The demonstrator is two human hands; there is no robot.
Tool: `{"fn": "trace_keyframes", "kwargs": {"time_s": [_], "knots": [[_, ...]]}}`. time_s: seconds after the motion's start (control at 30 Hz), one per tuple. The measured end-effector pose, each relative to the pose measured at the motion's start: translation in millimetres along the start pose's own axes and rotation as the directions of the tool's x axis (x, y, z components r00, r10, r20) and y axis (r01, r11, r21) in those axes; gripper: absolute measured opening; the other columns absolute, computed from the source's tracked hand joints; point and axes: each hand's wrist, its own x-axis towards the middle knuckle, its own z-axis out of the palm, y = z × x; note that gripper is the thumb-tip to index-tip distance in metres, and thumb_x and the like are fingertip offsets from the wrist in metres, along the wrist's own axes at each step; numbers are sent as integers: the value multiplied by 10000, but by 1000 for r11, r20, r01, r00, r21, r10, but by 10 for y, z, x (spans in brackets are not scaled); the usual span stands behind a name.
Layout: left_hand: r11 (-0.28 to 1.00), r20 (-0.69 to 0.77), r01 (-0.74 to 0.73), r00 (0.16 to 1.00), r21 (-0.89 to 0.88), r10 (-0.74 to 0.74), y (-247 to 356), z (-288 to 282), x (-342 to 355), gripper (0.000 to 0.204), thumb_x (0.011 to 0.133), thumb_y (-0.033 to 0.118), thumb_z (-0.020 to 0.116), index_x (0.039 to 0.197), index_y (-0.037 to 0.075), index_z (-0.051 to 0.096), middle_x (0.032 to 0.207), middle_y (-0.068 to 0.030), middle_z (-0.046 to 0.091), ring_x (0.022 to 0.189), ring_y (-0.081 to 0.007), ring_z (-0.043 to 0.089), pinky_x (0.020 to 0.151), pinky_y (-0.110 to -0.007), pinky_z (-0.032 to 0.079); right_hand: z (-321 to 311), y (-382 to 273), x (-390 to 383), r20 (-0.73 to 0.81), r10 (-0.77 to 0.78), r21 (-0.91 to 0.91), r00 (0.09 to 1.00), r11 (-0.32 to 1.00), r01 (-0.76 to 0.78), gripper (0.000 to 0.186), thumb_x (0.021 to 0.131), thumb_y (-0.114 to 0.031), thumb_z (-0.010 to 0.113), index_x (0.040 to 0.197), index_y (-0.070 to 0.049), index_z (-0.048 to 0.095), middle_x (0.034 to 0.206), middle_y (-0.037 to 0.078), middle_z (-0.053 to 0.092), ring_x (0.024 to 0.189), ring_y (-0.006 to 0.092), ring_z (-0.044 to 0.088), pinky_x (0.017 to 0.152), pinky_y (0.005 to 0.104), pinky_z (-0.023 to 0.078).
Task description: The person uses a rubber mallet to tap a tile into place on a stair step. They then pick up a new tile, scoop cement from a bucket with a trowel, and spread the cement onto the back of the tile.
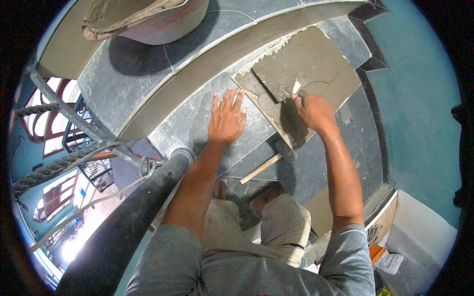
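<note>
My right hand (314, 111) is closed round the handle of a trowel (275, 84), whose flat blade is smeared with grey mortar. The blade rests on a large tile (326, 64) coated with the same mortar, with a jagged mortar fringe along its far left edge. My left hand (227, 117) is open, fingers spread over the grey stone step (182, 111), close to the tile's left corner and apart from the trowel. Below the tile lies a mallet with a wooden handle (260, 168); its dark head is partly in shadow.
A tub of mortar (163, 22) stands on the higher step at the upper left. A curved riser (207, 69) runs between the steps. A thick dark pole (143, 212), ropes (54, 167) and a drop lie to my left. A teal wall (414, 108) stands to the right.
</note>
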Motion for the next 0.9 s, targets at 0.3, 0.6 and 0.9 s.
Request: {"fn": "trace_keyframes", "kwargs": {"time_s": [0.3, 0.6, 0.9], "knots": [[999, -29, -11, 1000, -31, 10, -7, 12, -7, 585, 1026, 252, 587, 1567, 73, 452, 1549, -156, 456, 1546, -343, 346, 1284, -609, 181, 120, -311, 215, 130, 5, -44, 991, 999, 1, 475, 1056, -425, 520, 1123, 2, 718, 1081, 314, 727, 1026, 491, 710, 893, 581, 556], [999, -10, -5, 1000, -35, 5, 12, -29, 19, 581, 1021, 257, 593, 1554, 64, 463, 1543, -151, 462, 1543, -337, 346, 1284, -612, 179, 117, -191, 440, -144, 120, -72, 982, 989, -132, 456, 1066, -402, 524, 1081, 9, 721, 1054, 292, 741, 974, 478, 725, 835, 586, 564], [1000, -10, 1, 1000, -23, -2, 28, -12, 19, 597, 1007, 255, 606, 1548, 42, 475, 1561, -133, 446, 1561, -323, 316, 1297, -610, 150, 454, -477, -274, -149, -43, -59, 988, 998, 34, 385, 1077, -381, 537, 1070, -15, 656, 921, 252, 738, 829, 435, 734, 725, 549, 566]]}}
